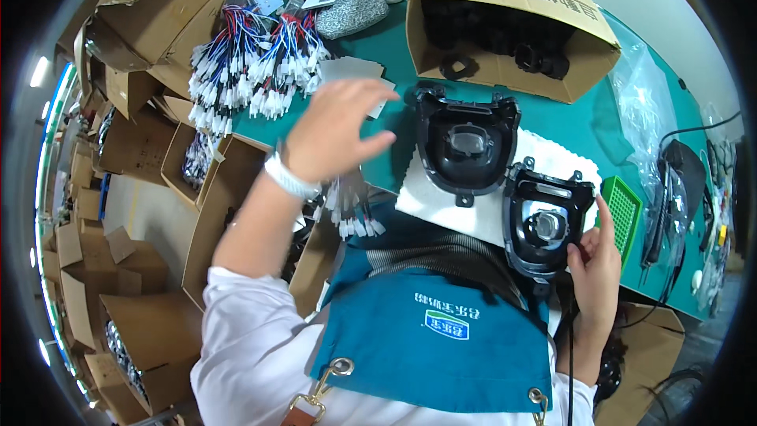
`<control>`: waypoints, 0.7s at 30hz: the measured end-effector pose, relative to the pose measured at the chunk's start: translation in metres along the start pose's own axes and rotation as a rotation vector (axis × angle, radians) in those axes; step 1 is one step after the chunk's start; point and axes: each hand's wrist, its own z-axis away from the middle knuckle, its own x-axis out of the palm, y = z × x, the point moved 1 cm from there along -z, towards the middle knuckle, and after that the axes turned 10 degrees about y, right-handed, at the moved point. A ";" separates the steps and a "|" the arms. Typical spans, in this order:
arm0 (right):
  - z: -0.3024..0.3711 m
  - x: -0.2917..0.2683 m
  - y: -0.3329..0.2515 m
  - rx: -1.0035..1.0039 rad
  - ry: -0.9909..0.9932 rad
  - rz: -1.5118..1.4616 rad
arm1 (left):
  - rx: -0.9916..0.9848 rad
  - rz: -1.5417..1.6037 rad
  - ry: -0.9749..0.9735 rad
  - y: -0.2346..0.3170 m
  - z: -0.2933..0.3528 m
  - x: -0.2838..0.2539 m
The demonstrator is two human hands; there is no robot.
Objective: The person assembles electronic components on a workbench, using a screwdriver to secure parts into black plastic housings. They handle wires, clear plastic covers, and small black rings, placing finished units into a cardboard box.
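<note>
Two black plastic lamp-like housings, each with a clear round piece in the middle, lie on a white cloth [426, 197]. My right hand [598, 264] grips the outer edge of the nearer housing [520, 229], thumb at its lower side and fingers along its right side. The farther housing [432, 142] sits to the left of it, untouched. Left of that housing my left hand [339, 126] hovers, slightly blurred, fingers stretched and thumb apart, holding nothing. Beyond this hand lie bundles of wires with white connectors [264, 71]. More wires with white connectors [351, 209] hang below it.
An open cardboard box [512, 83] of black ring-like parts stands at the back of the green table [599, 122]. A green plastic basket [623, 217] is right of the cloth, near clear plastic bags [643, 95]. Cardboard boxes [142, 323] crowd the left.
</note>
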 end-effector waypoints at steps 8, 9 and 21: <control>-0.005 -0.040 0.019 0.010 0.197 -0.092 | -0.017 -0.329 -0.362 -0.070 -0.028 0.024; -0.009 -0.053 0.036 0.013 0.260 -0.088 | -0.040 -0.317 -0.375 -0.067 -0.031 0.022; -0.043 -0.091 0.146 0.169 0.344 0.822 | -0.018 0.104 0.646 -0.050 -0.010 -0.061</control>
